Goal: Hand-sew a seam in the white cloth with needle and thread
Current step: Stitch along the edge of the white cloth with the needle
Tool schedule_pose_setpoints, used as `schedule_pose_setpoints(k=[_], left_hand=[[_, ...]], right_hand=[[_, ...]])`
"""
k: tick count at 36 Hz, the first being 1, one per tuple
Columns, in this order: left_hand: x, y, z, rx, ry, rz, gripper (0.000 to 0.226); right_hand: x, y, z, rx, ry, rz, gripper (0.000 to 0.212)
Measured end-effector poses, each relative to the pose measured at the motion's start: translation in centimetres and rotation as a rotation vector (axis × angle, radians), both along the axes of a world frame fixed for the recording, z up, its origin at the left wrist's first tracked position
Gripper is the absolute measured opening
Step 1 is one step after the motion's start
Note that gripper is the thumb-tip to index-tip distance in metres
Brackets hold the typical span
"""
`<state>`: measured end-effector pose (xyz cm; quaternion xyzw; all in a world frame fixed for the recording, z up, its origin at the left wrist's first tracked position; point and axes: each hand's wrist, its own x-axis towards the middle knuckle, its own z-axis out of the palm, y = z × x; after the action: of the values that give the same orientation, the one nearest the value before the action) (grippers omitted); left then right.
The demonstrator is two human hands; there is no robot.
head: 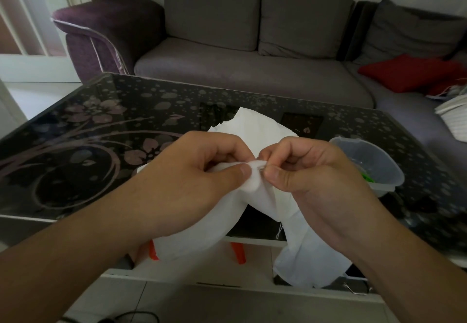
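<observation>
White cloth is held up over the near edge of a black glass coffee table printed with pale flowers; its far part lies on the tabletop, and its near folds hang below the table edge on both sides of the hands. The left hand pinches a raised fold of the cloth – thumb pressed on top, the remaining fingers curled beneath. The right hand meets it from the right, with thumb and forefinger closed on a needle, of which only a short metallic glint shows at the fold. The needle's exact point of entry into the fabric cannot be made out at this resolution. A thin loop of thread hangs from the cloth below the right hand.

A translucent plastic container stands on the table just right of the right hand, with something green visible inside – the contents are otherwise indistinct. Behind the table stands a grey sofa with a purple armrest, and a red cushion lies at its right end.
</observation>
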<state>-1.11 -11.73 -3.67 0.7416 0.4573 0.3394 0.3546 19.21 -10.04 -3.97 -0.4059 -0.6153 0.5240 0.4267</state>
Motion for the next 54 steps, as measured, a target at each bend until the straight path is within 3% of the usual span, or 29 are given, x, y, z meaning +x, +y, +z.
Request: schedule_pose_setpoints(k=[31, 54], left_hand=[[-0.09, 0.03, -0.08, -0.023, -0.020, -0.028, 0.018], [-0.09, 0.29, -0.19, -0.070, -0.013, -0.006, 0.015]], right_hand=[[0.07, 0.14, -0.08, -0.005, -0.002, 0.038, 0.018], [0.17, 0.28, -0.12, -0.033, 0.018, 0.055, 0.006]])
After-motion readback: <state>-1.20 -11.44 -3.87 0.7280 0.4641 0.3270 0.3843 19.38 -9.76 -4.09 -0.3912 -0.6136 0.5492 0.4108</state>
